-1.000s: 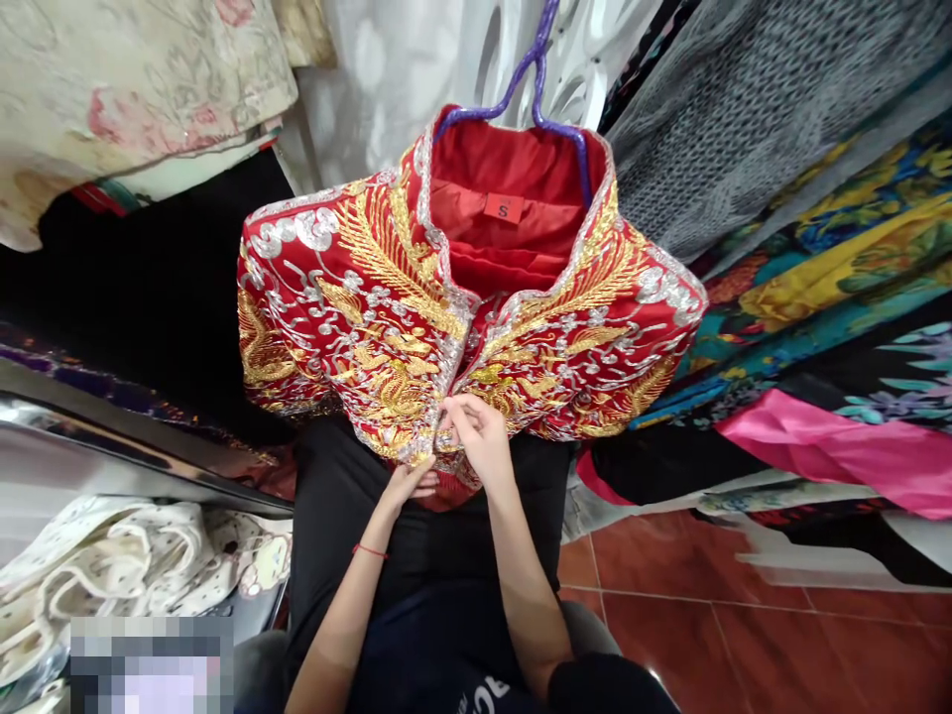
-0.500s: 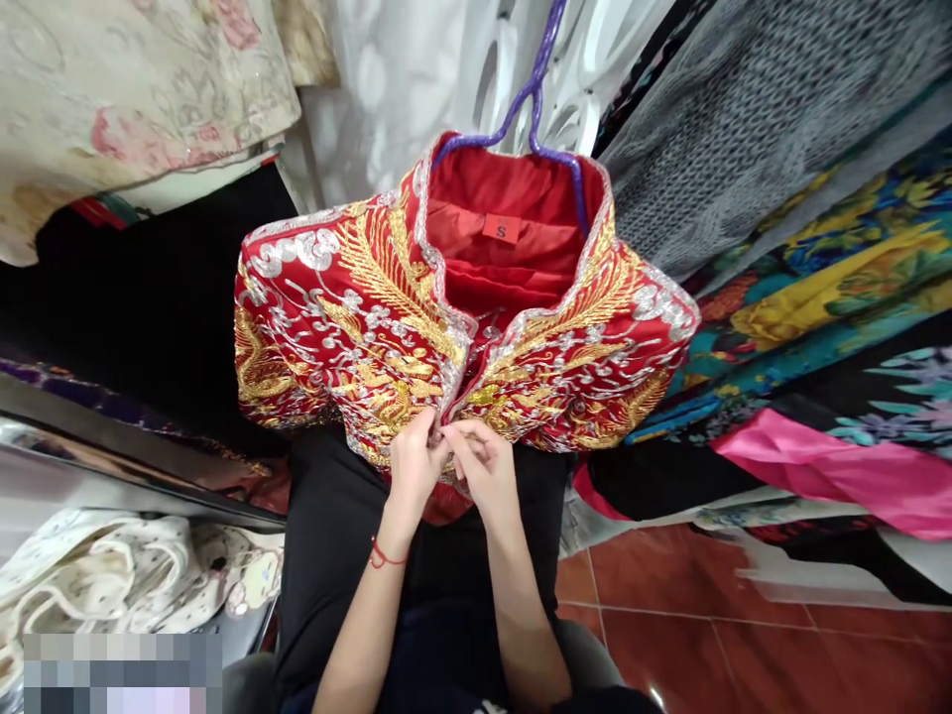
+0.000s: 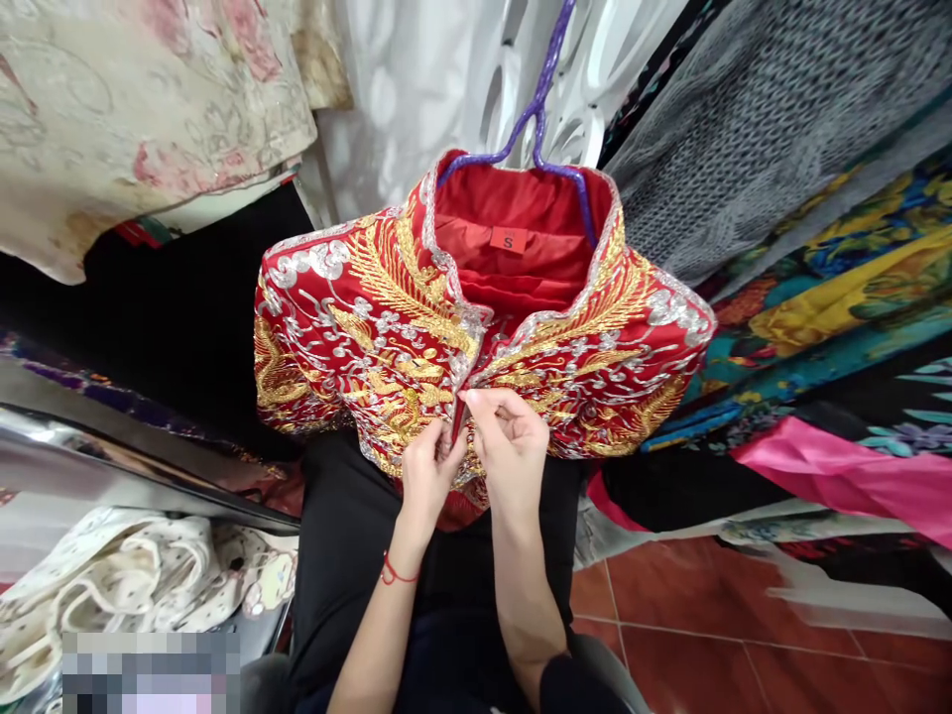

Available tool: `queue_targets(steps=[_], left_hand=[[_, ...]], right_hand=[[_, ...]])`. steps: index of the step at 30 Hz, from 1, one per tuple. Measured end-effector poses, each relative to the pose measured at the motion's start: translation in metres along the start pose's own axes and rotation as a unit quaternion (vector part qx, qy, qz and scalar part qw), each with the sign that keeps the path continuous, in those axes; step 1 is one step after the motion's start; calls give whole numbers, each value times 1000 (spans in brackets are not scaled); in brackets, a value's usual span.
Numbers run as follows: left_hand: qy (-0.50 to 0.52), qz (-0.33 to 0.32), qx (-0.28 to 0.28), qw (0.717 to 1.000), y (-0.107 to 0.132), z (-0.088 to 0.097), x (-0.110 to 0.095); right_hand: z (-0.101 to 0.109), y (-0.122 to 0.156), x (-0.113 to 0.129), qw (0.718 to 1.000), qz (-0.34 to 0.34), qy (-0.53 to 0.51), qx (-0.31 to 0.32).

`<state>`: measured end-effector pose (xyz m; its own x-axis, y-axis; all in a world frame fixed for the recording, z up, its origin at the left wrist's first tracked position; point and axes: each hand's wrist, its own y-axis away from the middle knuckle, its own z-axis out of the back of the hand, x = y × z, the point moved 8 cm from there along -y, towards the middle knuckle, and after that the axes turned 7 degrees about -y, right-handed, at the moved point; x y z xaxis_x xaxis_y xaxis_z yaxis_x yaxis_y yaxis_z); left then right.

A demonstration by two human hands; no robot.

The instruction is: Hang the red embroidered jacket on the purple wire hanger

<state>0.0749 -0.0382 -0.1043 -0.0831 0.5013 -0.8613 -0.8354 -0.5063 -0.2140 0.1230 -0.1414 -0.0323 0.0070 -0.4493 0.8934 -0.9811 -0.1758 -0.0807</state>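
A red jacket [image 3: 416,347], embroidered in gold and silver with a stand collar, hangs on a purple hanger [image 3: 538,104]. A small red size label [image 3: 509,240] marked S shows inside its neck. My left hand [image 3: 431,471] pinches the edge of the jacket's front opening, low on the chest. Slightly higher, my right hand [image 3: 513,441] has thumb and forefinger closed at the same opening. Between them a narrow dark red strip of the placket shows. Whether a small fastener sits under the right fingertips cannot be made out. The jacket's lower part rests over my black-clad lap.
Cream floral cloth [image 3: 149,109] and black garments [image 3: 178,317] hang on the left. A grey knit [image 3: 691,188] and bright printed clothes hang close on the right. White spotted fabric [image 3: 141,575] lies bundled at lower left. Red floor tiles [image 3: 684,635] show at lower right.
My right hand has moved up along the front opening, away from the left. My left hand stays lower, still pinching the edge. The whole view has shifted slightly.
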Motion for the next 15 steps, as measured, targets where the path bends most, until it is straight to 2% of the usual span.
queue_targets(steps=[5, 11, 15], left_hand=[[2, -12, -4, 1000, 3, -2, -3], [-13, -32, -22, 999, 7, -6, -5], [-33, -26, -37, 998, 4, -4, -4]], right_hand=[[-6, -3, 16, 1000, 29, 2, -11], [-21, -5, 50, 995, 99, -7, -28], [-27, -11, 55, 993, 114, -13, -23]])
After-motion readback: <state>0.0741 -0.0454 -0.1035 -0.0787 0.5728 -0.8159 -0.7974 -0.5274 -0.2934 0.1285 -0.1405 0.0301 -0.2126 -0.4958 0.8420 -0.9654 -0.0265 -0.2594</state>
